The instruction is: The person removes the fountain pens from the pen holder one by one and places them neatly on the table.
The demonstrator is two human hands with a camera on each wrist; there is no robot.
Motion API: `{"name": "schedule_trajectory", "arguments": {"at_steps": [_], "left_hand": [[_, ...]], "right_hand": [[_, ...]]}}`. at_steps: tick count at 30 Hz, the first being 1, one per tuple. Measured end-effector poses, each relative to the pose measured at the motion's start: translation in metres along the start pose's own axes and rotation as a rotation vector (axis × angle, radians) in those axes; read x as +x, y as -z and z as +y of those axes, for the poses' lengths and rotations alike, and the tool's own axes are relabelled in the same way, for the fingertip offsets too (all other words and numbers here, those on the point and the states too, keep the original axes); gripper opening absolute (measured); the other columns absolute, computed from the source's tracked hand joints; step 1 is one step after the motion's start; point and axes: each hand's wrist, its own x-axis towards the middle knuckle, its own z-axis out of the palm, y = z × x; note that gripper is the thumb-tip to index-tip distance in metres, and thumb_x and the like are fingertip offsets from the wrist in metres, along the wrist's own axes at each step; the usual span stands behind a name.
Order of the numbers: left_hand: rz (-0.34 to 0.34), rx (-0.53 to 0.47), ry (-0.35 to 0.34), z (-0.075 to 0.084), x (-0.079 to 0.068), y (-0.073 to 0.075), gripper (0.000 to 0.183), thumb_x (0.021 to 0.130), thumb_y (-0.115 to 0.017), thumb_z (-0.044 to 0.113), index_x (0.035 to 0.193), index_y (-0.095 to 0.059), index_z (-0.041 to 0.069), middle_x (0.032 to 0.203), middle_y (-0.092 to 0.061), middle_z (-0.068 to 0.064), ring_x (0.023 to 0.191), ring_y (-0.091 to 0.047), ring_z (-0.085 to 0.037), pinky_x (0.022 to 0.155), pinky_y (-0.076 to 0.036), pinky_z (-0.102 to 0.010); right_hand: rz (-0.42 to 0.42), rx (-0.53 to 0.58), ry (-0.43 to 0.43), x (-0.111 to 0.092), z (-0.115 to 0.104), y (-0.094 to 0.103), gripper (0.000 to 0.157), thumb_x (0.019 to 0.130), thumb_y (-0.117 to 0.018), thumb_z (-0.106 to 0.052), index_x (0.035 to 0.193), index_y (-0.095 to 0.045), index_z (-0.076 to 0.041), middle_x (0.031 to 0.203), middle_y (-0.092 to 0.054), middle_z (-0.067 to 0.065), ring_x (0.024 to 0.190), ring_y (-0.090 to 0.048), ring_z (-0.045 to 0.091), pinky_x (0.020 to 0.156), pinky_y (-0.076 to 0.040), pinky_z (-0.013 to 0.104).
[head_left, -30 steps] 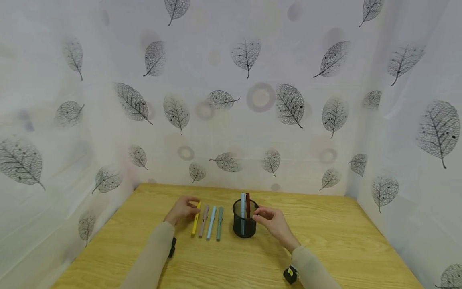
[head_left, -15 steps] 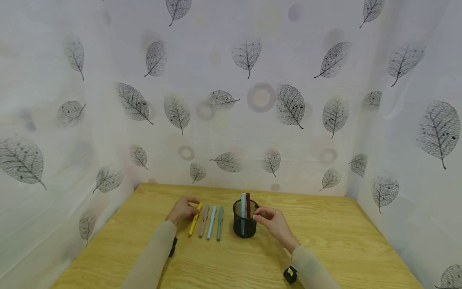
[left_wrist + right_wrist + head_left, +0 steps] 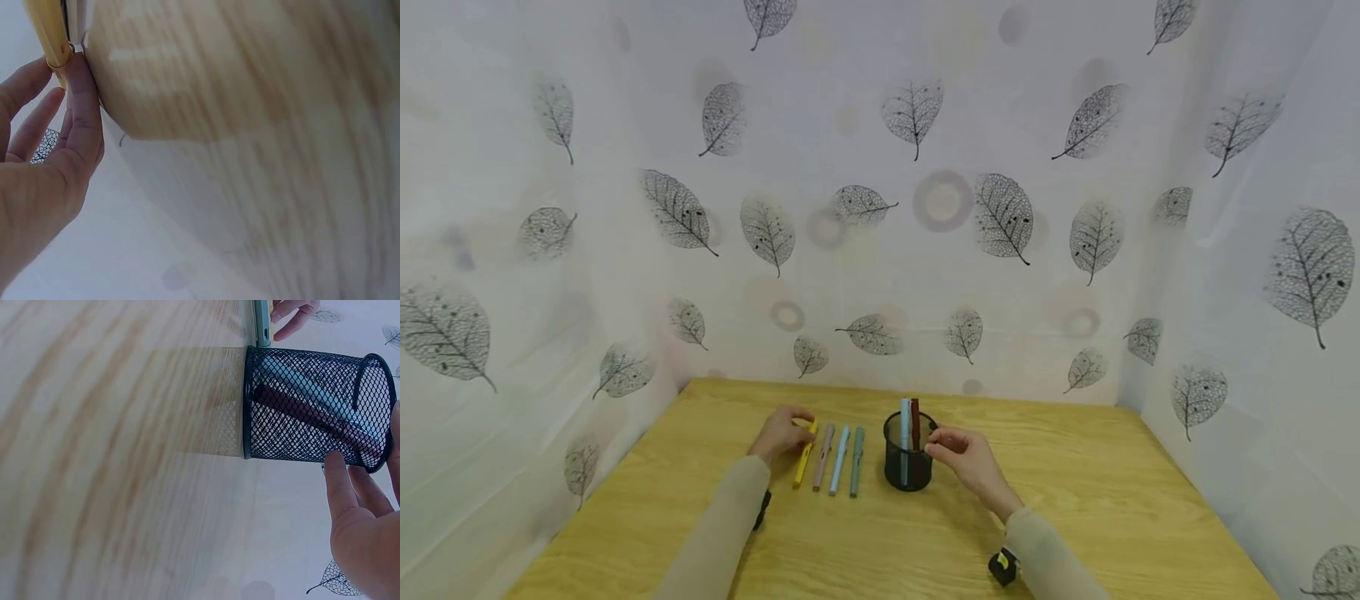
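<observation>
At the left end of a row of pens, my left hand [image 3: 781, 433] pinches the upper part of a yellow pen [image 3: 804, 463]. The left wrist view shows thumb and fingers around this yellow pen [image 3: 49, 28]. A black mesh pen holder [image 3: 907, 475] stands upright on the table, right of the row. My right hand [image 3: 972, 463] holds its right side near the rim. Inside the mesh pen holder [image 3: 287, 434], a light blue pen [image 3: 312, 390] and a dark red pen [image 3: 300, 412] lean at a slant, their tops above the rim in the head view.
Right of the yellow pen lie a mauve pen [image 3: 823, 458], a light blue pen [image 3: 839, 461] and a green pen [image 3: 857, 463], side by side. The wooden table [image 3: 1075, 492] is enclosed by a white leaf-print curtain [image 3: 880, 267] at back and sides.
The yellow pen's near end swung slightly left, then back a little right, in my left hand. My right hand and the pen holder have stayed in place.
</observation>
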Motion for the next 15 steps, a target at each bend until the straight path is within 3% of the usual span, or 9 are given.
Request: {"name": "schedule_trajectory", "arguments": {"at_steps": [15], "left_hand": [[0.013,-0.048,-0.004,0.0055,-0.0081,-0.0026,0.039,0.087,-0.067,-0.001,0.125,-0.062,-0.004,0.106,-0.067,-0.022,0.071,-0.068,-0.017,0.064,-0.058,-0.031]], "right_hand": [[-0.033,0.016,-0.016,-0.0001,0.0004,0.0018,0.021,0.087,-0.075,-0.026,0.100,-0.072,-0.009,0.119,-0.070,0.009,0.116,-0.062,0.022,0.097,-0.051,0.042]]}}
